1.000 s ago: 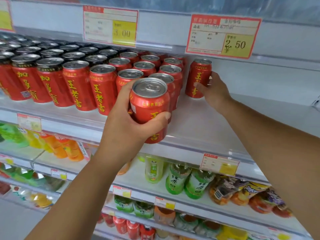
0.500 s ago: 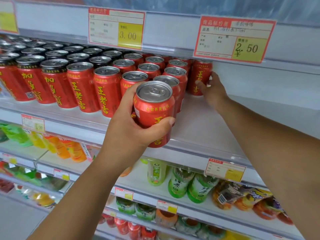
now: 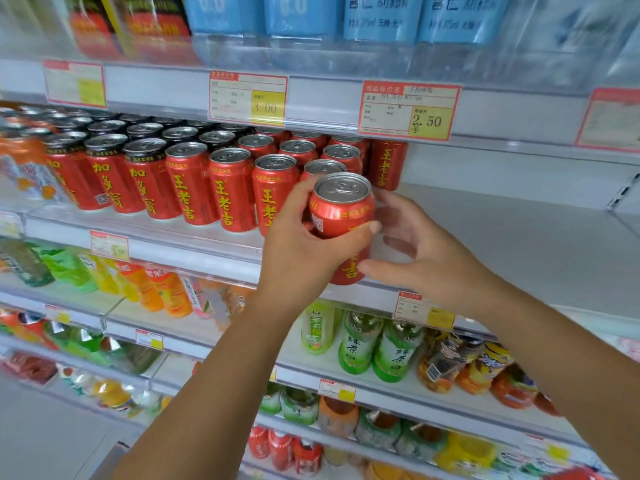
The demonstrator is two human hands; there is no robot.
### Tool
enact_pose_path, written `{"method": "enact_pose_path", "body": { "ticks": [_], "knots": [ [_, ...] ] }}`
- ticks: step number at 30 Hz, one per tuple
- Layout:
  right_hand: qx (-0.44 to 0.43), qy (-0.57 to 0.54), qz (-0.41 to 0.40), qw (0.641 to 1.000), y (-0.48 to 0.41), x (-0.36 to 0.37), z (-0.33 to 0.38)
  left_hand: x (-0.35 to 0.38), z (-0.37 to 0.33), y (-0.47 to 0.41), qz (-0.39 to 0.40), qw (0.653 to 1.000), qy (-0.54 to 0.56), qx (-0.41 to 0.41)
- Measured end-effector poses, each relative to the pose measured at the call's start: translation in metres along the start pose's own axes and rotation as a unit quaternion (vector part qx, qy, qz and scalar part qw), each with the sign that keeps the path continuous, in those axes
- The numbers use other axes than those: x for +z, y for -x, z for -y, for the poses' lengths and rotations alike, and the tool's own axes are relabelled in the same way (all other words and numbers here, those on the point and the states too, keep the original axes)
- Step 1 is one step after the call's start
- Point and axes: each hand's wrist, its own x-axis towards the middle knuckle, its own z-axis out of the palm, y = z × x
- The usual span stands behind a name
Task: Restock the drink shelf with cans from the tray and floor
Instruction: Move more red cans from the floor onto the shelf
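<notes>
Now, centre frame: left hand [image 3: 298, 244] grips can [image 3: 341, 213], thumb and fingers wrapped round it, in front of shelf [image 3: 485, 237] front edge. Right hand [image 3: 426, 251] open just right of can, fingers loose, thumb at its lower side. Stocked rows [image 3: 194, 181] fill shelf at left.

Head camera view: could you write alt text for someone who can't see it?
A person's left hand holds a red can before a shop shelf lined with red cans. The right hand is open beside it.

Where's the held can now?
Head view, centre: held can in the left hand, at the right end of the red can rows, right hand beside it.
</notes>
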Motion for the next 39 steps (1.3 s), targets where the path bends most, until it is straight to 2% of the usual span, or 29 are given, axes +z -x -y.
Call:
{"method": "enact_pose_path", "body": {
  "ticks": [4,7,9,12,16,20,27,39],
  "knots": [
    [-0.013,-0.039,-0.085,0.996,0.008,0.006,0.001,0.023,-0.002,0.001,0.040,0.999,0.015,-0.004],
    [0.008,-0.005,-0.159,0.987,0.004,-0.004,-0.005,0.019,0.010,0.002,0.080,0.997,0.000,-0.010],
    [0.039,0.026,-0.203,0.978,-0.009,-0.015,-0.011,0.004,0.025,0.007,0.054,0.990,-0.129,0.000],
    [0.091,0.073,-0.215,0.970,-0.035,-0.028,-0.024,-0.025,0.053,0.011,0.015,0.940,-0.335,0.069],
    [0.121,0.076,-0.218,0.965,-0.073,-0.030,-0.044,-0.040,0.087,0.009,0.045,0.882,-0.437,0.169],
    [0.117,0.083,-0.223,0.964,-0.109,-0.029,-0.057,-0.040,0.101,0.010,0.032,0.881,-0.418,0.219],
    [0.103,0.053,-0.243,0.963,-0.122,-0.020,-0.077,-0.039,0.104,0.009,0.027,0.893,-0.391,0.220],
    [0.132,0.126,-0.254,0.950,-0.126,-0.018,-0.087,-0.039,0.106,0.010,0.021,0.900,-0.374,0.223]
  ]
}}
